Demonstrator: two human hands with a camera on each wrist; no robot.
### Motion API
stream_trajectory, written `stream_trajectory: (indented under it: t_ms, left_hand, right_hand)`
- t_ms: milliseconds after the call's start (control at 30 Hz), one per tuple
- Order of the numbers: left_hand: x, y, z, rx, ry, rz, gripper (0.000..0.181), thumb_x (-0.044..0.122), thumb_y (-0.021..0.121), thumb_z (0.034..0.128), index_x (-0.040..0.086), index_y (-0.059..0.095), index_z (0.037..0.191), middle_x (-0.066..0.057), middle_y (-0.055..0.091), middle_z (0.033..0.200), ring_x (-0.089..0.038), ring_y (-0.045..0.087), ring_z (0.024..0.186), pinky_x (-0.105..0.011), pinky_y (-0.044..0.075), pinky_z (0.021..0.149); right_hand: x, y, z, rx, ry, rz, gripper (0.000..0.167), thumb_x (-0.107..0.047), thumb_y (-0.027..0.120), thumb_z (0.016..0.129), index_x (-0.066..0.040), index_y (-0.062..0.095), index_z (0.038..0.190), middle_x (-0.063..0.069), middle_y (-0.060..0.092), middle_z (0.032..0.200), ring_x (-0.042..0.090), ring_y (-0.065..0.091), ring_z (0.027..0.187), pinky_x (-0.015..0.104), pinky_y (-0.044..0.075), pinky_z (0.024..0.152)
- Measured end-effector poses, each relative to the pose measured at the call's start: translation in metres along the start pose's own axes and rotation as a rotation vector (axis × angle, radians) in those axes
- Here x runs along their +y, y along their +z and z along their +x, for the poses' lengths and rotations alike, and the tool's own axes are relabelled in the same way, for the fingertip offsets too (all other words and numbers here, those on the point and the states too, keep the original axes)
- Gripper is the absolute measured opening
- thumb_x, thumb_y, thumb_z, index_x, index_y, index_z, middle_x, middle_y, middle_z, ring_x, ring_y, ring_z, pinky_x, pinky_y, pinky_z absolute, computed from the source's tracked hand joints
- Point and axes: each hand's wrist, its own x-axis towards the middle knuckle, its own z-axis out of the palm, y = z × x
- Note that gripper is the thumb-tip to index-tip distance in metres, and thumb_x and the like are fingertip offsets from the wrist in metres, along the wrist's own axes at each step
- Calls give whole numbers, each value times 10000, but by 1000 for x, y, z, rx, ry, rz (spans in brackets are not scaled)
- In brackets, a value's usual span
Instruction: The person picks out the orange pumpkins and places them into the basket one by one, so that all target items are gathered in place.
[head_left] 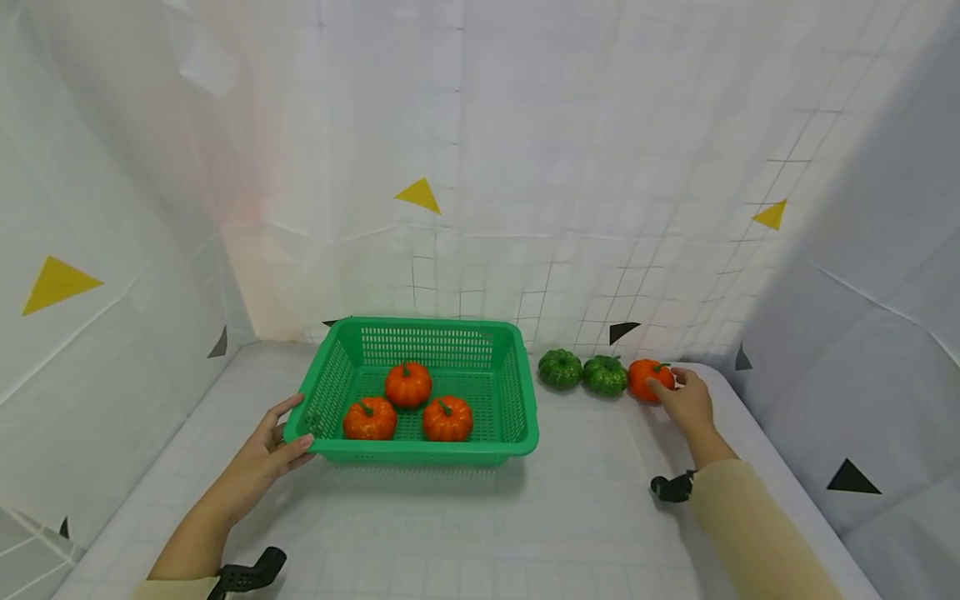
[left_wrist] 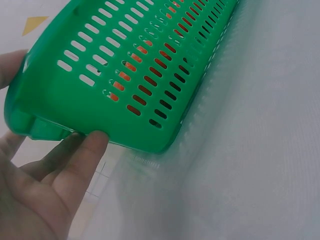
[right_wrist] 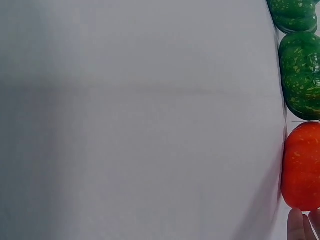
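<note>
A green plastic basket point(head_left: 420, 447) with slotted walls stands on the white table. Three small orange pumpkins sit inside it: one at the back point(head_left: 408, 385), one at front left point(head_left: 371, 418) and one at front right point(head_left: 447, 419). My left hand point(head_left: 264, 457) grips the basket's near left corner, thumb and fingers at the rim, as the left wrist view also shows. At the right, my right hand point(head_left: 686, 404) holds another orange pumpkin point(head_left: 647, 380) at its right side between thumb and fingers. Only fingertips point(right_wrist: 296, 225) show at that pumpkin in the right wrist view.
Two green pumpkins, one farther left point(head_left: 559, 369) and one nearer point(head_left: 604, 376), stand in a row beside the held orange one, right of the basket. White sheeting point(head_left: 487, 150) with yellow and black triangles rises behind and at both sides of the table point(head_left: 480, 533).
</note>
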Motion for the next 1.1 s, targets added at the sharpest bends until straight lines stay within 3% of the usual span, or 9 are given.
stream_trajectory:
  t_ms: [600,1100]
  left_hand:
    - [0,0,0,-2,8,-4,783,201,593,1029,208,73,1614,-319,292,1495,-18,570,1130,-296,530,982]
    - [-1,0,1,0,5,-11,787,200,596,1027,207,70,1613,-318,288,1495,-21,571,1128,-308,532,982]
  right_hand:
    - [7,2,7,-76,73,63,899,-474,638,958,34,203,1559,318,255,1559,479,296,1398,595,312,1149]
    - [7,-8,6,-60,78,114,921,-476,678,934,9,218,1567,301,244,1574,480,312,1392,585,374,1115]
